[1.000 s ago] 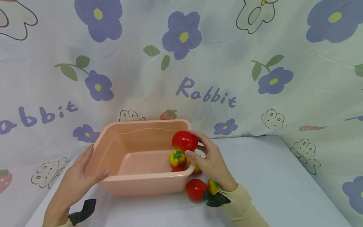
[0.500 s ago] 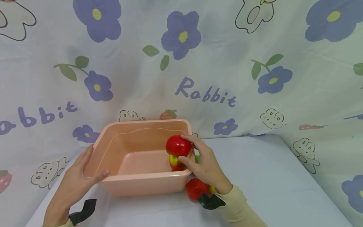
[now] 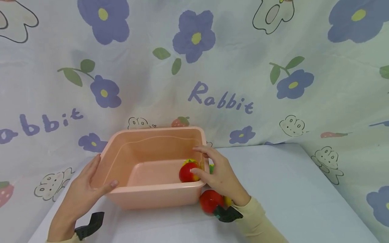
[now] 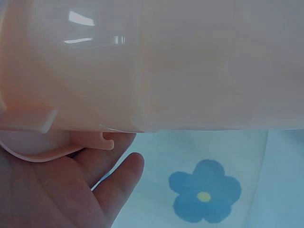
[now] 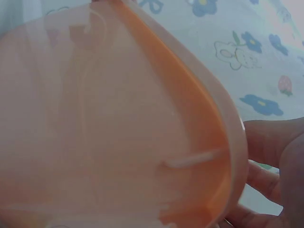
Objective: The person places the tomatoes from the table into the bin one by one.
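A pink plastic basin stands on the white table, its inside facing me. My left hand grips its left end, thumb over the front rim. The left wrist view has that hand below the basin's rim and handle. Over the right rim reaches my right hand, fingers loosely spread and holding nothing. Just below its thumb, inside the basin, is a glossy red toy fruit, partly covering a yellow one with a green top. The right wrist view shows the right hand outside the basin wall.
Another red toy fruit lies on the table by the basin's front right corner. Beside it a yellow piece is mostly hidden by the right wrist. A green bit shows behind the right hand. A printed cloth hangs behind.
My right hand has moved left over the rim with the red toy fruit and let go of it. The fruit is now lower inside the basin. The left hand stays put.
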`<state>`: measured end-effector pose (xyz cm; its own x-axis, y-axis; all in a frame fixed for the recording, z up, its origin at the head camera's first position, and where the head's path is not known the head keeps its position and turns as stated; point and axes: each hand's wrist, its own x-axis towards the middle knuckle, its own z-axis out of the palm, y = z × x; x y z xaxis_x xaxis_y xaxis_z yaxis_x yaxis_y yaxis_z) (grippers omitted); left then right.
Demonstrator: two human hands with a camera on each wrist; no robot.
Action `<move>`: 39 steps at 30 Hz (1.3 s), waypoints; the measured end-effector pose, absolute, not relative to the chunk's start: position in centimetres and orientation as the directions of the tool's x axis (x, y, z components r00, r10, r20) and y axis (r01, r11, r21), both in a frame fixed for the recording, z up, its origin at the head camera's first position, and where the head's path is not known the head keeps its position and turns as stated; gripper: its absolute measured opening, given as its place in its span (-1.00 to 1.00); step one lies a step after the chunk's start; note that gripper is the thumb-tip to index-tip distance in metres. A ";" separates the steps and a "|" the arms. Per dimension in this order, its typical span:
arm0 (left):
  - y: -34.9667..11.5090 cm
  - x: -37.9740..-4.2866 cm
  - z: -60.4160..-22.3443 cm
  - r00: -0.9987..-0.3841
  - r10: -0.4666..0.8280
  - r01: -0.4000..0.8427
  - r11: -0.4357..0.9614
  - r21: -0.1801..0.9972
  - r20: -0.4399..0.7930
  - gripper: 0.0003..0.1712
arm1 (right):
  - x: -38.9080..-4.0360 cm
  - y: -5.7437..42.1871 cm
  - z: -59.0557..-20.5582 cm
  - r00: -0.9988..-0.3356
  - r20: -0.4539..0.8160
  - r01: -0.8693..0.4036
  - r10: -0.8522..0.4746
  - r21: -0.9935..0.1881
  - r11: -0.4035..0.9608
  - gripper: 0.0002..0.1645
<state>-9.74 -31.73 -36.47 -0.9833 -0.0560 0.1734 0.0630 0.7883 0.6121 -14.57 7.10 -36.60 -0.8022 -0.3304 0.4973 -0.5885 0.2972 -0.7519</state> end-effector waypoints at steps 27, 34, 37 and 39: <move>-31.7 -10.0 -36.4 -0.990 -0.078 0.010 0.803 0.596 0.121 0.23 | -19.3 10.8 -39.0 -0.922 0.363 -0.387 -0.133 -0.874 0.293 -0.44; -31.6 -10.2 -36.5 -0.989 -0.080 0.013 0.797 0.603 0.128 0.23 | -20.3 11.0 -40.1 -0.962 0.249 -0.272 -0.111 -0.907 0.322 -0.43; -31.6 -10.2 -36.5 -0.989 -0.085 0.005 0.797 0.604 0.120 0.24 | -20.6 11.1 -40.5 -0.978 0.182 -0.207 -0.103 -0.917 0.341 -0.41; -31.6 -10.2 -36.5 -0.990 -0.087 0.000 0.798 0.602 0.115 0.24 | -20.8 11.1 -40.7 -0.986 0.130 -0.160 -0.106 -0.923 0.351 -0.40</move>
<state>-10.24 -31.62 -36.46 -0.9896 -0.0868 0.1149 -0.0001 0.7984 0.6021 -20.77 11.11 -40.74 -0.9858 -0.1064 0.1300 -0.1595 0.3509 -0.9227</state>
